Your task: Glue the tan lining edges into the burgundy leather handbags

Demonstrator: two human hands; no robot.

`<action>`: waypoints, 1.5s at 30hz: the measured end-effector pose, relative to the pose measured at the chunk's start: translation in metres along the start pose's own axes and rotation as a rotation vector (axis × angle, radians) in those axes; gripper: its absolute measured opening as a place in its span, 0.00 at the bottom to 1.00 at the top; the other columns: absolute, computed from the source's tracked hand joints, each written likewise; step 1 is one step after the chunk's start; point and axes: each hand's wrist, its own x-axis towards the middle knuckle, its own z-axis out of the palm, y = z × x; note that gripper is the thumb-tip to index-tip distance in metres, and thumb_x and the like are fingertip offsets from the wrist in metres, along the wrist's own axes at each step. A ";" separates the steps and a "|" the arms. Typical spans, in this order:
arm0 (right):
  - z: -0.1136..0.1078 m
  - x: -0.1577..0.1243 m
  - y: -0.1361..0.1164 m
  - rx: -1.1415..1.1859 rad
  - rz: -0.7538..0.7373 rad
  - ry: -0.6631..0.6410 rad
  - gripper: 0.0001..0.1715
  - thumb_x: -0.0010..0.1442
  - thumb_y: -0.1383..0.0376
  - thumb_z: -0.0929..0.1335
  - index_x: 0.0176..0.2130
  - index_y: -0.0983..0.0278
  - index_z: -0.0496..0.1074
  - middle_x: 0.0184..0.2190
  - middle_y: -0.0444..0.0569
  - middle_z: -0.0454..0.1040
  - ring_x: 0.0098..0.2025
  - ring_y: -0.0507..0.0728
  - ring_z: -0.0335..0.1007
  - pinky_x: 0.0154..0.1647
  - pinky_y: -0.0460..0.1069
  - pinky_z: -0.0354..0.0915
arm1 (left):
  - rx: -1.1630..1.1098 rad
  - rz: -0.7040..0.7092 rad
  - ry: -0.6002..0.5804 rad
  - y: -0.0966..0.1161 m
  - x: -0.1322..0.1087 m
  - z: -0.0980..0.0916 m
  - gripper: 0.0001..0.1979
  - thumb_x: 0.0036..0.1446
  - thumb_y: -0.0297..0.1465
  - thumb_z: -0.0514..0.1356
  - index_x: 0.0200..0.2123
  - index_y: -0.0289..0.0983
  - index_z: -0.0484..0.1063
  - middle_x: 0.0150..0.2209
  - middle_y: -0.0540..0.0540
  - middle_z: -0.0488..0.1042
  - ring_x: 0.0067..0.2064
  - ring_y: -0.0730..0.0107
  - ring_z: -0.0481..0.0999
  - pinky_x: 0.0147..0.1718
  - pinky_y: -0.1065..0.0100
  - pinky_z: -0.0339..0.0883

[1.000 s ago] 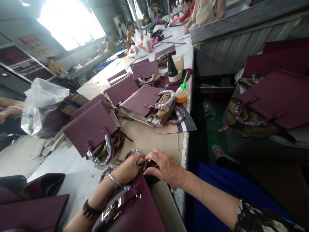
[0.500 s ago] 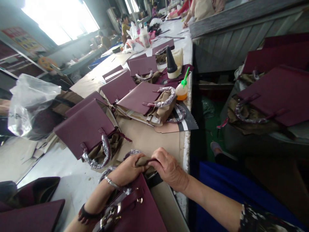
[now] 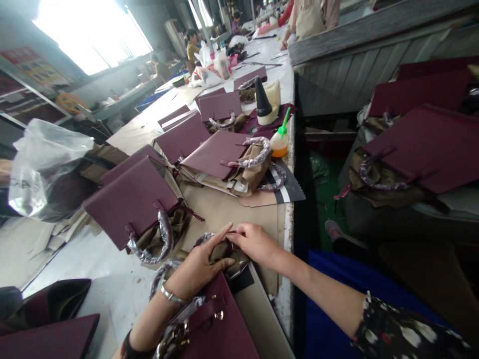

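Observation:
A burgundy leather handbag (image 3: 220, 329) lies at the near edge of the worktable (image 3: 112, 254), its handles wrapped in clear plastic. Brown paper stuffing (image 3: 220, 252) bulges from its open top. My left hand (image 3: 198, 264) presses on that stuffing, forefinger stretched forward, the other fingers curled over the paper. My right hand (image 3: 254, 242) is closed on the paper's far end at the bag's mouth, fingertips meeting the left forefinger. A silver bangle sits on my left wrist.
Several more burgundy handbags (image 3: 130, 197) with wrapped handles lie up the table. A glue bottle with a green nozzle (image 3: 280, 142) stands by the right edge. A clear plastic bag (image 3: 41, 164) sits at left. More bags (image 3: 422, 144) rest on the right bench. People work far back.
My right hand has slid forward to the paper's far end. My left forefinger has stretched out to meet it. The view has shifted slightly.

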 end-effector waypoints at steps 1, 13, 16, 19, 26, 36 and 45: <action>-0.001 0.004 0.000 0.022 0.047 -0.070 0.16 0.58 0.63 0.66 0.21 0.66 0.65 0.15 0.39 0.61 0.20 0.48 0.58 0.21 0.44 0.51 | 0.016 0.010 -0.008 -0.001 -0.001 0.000 0.35 0.50 0.39 0.56 0.60 0.42 0.50 0.58 0.50 0.61 0.58 0.64 0.60 0.58 0.64 0.52; -0.019 0.018 -0.002 0.235 0.263 -0.449 0.17 0.66 0.69 0.58 0.26 0.69 0.65 0.20 0.39 0.65 0.18 0.45 0.61 0.18 0.40 0.59 | 0.091 0.039 -0.007 0.009 0.001 -0.002 0.25 0.51 0.38 0.57 0.53 0.41 0.63 0.51 0.50 0.69 0.53 0.64 0.67 0.54 0.64 0.57; -0.027 0.003 0.001 0.171 0.180 -0.371 0.16 0.64 0.73 0.56 0.29 0.69 0.66 0.21 0.41 0.66 0.21 0.46 0.64 0.23 0.42 0.64 | 0.111 0.031 -0.007 0.010 0.005 0.000 0.22 0.49 0.39 0.58 0.49 0.40 0.67 0.48 0.48 0.72 0.50 0.62 0.69 0.52 0.63 0.60; -0.035 -0.019 0.006 0.021 0.022 -0.242 0.11 0.62 0.71 0.59 0.36 0.69 0.69 0.29 0.47 0.70 0.31 0.51 0.69 0.34 0.46 0.67 | 0.127 0.030 -0.019 0.008 0.007 0.002 0.20 0.49 0.39 0.58 0.45 0.40 0.70 0.44 0.48 0.73 0.46 0.61 0.71 0.48 0.63 0.62; -0.021 -0.045 0.017 -0.397 -0.398 -0.157 0.15 0.56 0.62 0.70 0.43 0.65 0.72 0.41 0.51 0.68 0.45 0.57 0.65 0.49 0.48 0.61 | 0.064 0.020 -0.060 0.005 0.009 0.001 0.18 0.49 0.40 0.59 0.41 0.37 0.71 0.39 0.47 0.75 0.41 0.63 0.72 0.42 0.66 0.65; -0.014 -0.031 0.010 -0.689 -0.414 -0.078 0.16 0.62 0.56 0.63 0.34 0.64 0.73 0.33 0.48 0.73 0.33 0.55 0.72 0.30 0.45 0.64 | 0.113 -0.075 -0.117 0.013 0.007 -0.004 0.25 0.41 0.41 0.64 0.43 0.37 0.70 0.39 0.47 0.75 0.43 0.59 0.72 0.43 0.66 0.65; -0.006 -0.029 0.007 -0.632 -0.312 0.004 0.14 0.61 0.57 0.63 0.34 0.62 0.74 0.31 0.48 0.76 0.34 0.58 0.74 0.34 0.49 0.67 | 0.322 -0.107 0.014 0.022 0.005 0.002 0.19 0.45 0.30 0.56 0.44 0.41 0.71 0.41 0.49 0.75 0.45 0.62 0.72 0.45 0.67 0.63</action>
